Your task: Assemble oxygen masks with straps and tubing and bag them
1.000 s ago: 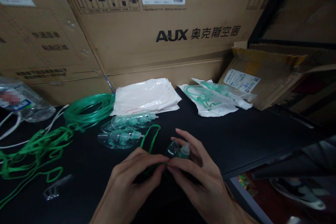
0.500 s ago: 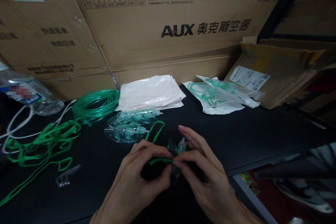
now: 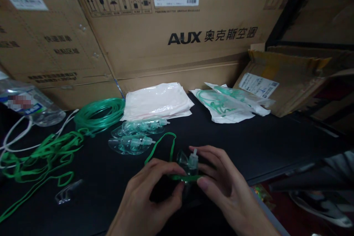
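Close to me is a clear oxygen mask (image 3: 181,158) with a pale connector (image 3: 194,161) pointing up; its lower part is dark and hard to make out. A green elastic strap (image 3: 184,178) crosses in front of it, and a loop of strap lies on the table behind my left hand. My left hand (image 3: 153,191) is closed, thumb and forefinger pinching the strap near the mask. My right hand (image 3: 221,180) curls around the mask's right side, thumb on the strap's right end and fingers behind the connector. Two rows of nested clear masks (image 3: 131,144) lie just beyond.
A coil of green tubing (image 3: 98,116), tangled green straps (image 3: 52,151), small clear strips (image 3: 66,193) and a plastic bottle (image 3: 35,99) are at left. White packets (image 3: 157,101) and packed masks (image 3: 221,105) lie at the back, before a large cardboard box (image 3: 132,40).
My right hand has gone from pinching the strap with its fingertips to wrapping around the mask's side. More strap now spans between the hands, and the connector shows more clearly.
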Action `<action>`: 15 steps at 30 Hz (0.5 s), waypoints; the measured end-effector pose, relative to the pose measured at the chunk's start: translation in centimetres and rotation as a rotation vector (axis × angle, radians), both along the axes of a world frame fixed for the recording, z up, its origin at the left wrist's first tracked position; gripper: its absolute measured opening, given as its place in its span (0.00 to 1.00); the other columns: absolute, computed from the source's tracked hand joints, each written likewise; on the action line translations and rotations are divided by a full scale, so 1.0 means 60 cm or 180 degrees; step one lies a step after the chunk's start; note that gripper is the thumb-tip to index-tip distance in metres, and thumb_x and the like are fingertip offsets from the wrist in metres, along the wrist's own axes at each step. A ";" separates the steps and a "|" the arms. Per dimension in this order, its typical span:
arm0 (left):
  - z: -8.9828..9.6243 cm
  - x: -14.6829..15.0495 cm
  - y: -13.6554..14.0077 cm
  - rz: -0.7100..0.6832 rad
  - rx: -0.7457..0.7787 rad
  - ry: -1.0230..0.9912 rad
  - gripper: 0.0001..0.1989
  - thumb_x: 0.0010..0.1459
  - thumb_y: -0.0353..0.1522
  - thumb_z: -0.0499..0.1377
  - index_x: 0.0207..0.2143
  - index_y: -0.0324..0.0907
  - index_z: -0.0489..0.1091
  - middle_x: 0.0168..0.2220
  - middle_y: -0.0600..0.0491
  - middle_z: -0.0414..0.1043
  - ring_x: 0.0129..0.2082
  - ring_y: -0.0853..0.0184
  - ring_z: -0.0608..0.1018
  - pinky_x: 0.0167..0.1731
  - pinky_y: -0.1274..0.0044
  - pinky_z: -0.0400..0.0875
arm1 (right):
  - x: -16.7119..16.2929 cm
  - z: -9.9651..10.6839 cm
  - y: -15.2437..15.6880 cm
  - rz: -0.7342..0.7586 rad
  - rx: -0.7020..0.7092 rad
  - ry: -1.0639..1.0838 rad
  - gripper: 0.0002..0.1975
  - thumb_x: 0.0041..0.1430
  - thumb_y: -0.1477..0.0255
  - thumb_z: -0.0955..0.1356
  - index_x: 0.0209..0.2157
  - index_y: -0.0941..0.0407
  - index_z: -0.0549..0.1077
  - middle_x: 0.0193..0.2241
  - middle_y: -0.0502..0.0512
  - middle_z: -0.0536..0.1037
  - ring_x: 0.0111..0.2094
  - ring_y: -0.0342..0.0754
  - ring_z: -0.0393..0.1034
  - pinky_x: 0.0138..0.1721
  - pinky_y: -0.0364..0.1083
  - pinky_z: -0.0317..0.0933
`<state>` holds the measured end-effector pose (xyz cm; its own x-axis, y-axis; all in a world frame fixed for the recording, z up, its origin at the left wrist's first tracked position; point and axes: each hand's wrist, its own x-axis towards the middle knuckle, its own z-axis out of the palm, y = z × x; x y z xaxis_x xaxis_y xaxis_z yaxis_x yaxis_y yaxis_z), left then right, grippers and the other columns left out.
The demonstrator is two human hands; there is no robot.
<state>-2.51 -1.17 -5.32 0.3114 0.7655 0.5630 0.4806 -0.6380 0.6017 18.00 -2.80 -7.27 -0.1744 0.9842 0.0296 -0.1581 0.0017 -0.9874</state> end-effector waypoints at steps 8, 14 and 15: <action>0.009 -0.036 -0.011 0.0152 -0.0282 0.0271 0.20 0.64 0.33 0.65 0.57 0.52 0.69 0.46 0.58 0.83 0.39 0.69 0.84 0.39 0.82 0.79 | -0.003 0.021 0.026 0.0497 -0.0570 0.0203 0.26 0.53 0.69 0.80 0.52 0.49 0.71 0.42 0.50 0.83 0.38 0.44 0.79 0.35 0.40 0.72; 0.019 -0.153 -0.037 0.0602 -0.0205 0.1036 0.12 0.71 0.36 0.55 0.52 0.52 0.74 0.55 0.58 0.77 0.52 0.64 0.80 0.53 0.78 0.73 | 0.022 0.027 0.029 0.0590 -0.0649 -0.0009 0.20 0.56 0.68 0.78 0.49 0.50 0.75 0.37 0.48 0.81 0.38 0.44 0.77 0.37 0.40 0.70; 0.020 -0.155 -0.037 0.0556 -0.0126 0.1140 0.12 0.71 0.37 0.55 0.53 0.52 0.74 0.55 0.58 0.76 0.52 0.64 0.80 0.53 0.78 0.73 | 0.026 0.029 0.030 0.0631 -0.0657 -0.0015 0.19 0.57 0.67 0.78 0.49 0.50 0.75 0.37 0.47 0.81 0.38 0.44 0.77 0.37 0.40 0.70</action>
<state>-11.81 -3.38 -4.13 0.3458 0.8433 0.4115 0.7637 -0.5077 0.3987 19.54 -1.00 -5.55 -0.3636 0.9161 -0.1691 -0.1308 -0.2300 -0.9644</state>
